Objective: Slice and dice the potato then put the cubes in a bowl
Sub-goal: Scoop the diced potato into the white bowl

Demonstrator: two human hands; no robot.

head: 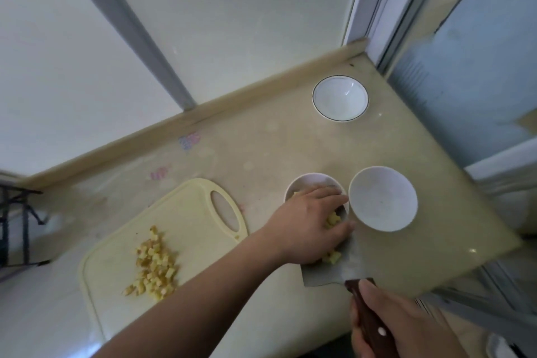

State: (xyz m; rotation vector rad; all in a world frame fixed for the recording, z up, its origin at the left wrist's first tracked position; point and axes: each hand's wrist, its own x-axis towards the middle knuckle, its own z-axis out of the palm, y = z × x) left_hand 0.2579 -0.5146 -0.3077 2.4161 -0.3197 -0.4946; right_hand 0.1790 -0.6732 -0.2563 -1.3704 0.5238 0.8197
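My right hand (pixel 398 325) grips the dark wooden handle of a cleaver (pixel 334 272), whose flat blade is held level at the near rim of a small white bowl (pixel 302 180). A few potato cubes (pixel 332 256) lie on the blade. My left hand (pixel 308 222) lies over the blade and the bowl with curved fingers against the cubes; more cubes show under its fingertips inside the bowl. A pile of diced potato (pixel 154 264) lies on the pale yellow cutting board (pixel 189 212) to the left.
An empty white bowl (pixel 383 198) sits just right of the filled one, touching or nearly touching it. A dark-rimmed white bowl (pixel 340 98) stands near the back corner. The beige counter (pixel 261 139) ends at an edge on the right; a dark rack (pixel 17 224) stands at far left.
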